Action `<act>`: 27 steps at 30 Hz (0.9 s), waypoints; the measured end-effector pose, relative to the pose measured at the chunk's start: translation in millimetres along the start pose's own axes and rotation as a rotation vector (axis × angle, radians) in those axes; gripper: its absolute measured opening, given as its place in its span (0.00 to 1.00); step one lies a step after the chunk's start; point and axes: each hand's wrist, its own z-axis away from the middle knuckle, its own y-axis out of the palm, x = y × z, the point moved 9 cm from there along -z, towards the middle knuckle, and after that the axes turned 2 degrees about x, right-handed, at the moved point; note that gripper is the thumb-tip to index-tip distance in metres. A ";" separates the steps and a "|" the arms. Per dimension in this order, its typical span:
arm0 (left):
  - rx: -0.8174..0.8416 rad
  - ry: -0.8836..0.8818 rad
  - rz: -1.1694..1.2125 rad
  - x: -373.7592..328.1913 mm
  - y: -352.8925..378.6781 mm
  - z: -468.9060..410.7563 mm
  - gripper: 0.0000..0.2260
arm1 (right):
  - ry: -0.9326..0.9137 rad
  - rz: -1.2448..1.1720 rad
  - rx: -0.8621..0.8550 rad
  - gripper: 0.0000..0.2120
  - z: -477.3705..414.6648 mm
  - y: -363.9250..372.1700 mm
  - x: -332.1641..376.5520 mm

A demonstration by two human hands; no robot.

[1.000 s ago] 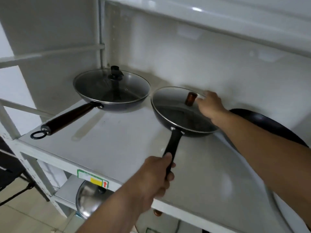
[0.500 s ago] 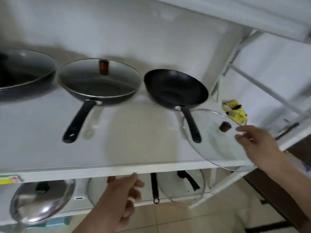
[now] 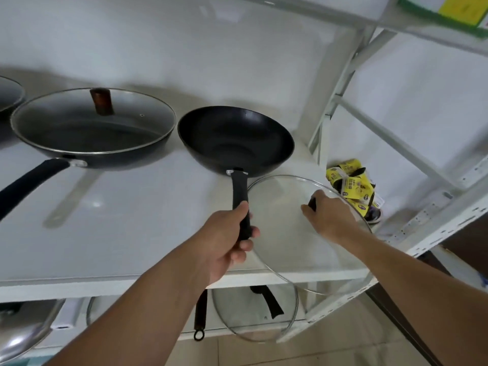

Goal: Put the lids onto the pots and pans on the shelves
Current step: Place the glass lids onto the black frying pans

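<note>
Head view, bare black wok (image 3: 235, 138), left hand (image 3: 227, 241) grip closed round its handle, right hand (image 3: 327, 215) grip pinching clear glass lid (image 3: 290, 239) knob

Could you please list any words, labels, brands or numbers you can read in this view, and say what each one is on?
No text here can be read with confidence.
Yellow packets: dark print, too small and blurred to read.
Green and yellow label on the upper shelf: print too blurred to read.
Pans, lids and shelf surface: no markings visible.
</note>
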 end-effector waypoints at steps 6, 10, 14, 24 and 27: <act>-0.040 -0.003 -0.100 -5.6 -6.0 1.9 0.15 | -0.084 -0.153 0.029 0.13 43.4 -10.5 -9.7; -0.043 -0.023 -0.067 -11.2 -8.7 4.1 0.14 | -0.109 -0.283 -0.018 0.10 69.2 -28.2 -24.2; -0.056 -0.046 -0.038 -7.9 -12.7 8.2 0.13 | -0.099 -0.395 -0.031 0.09 91.4 -42.9 -33.5; -0.074 -0.009 -0.068 -5.9 -8.9 13.6 0.13 | -0.195 -0.407 -0.227 0.15 35.6 -154.6 42.1; -0.087 0.032 -0.090 -8.6 -6.2 15.0 0.13 | -0.211 -0.316 -0.180 0.18 -24.9 -153.1 84.2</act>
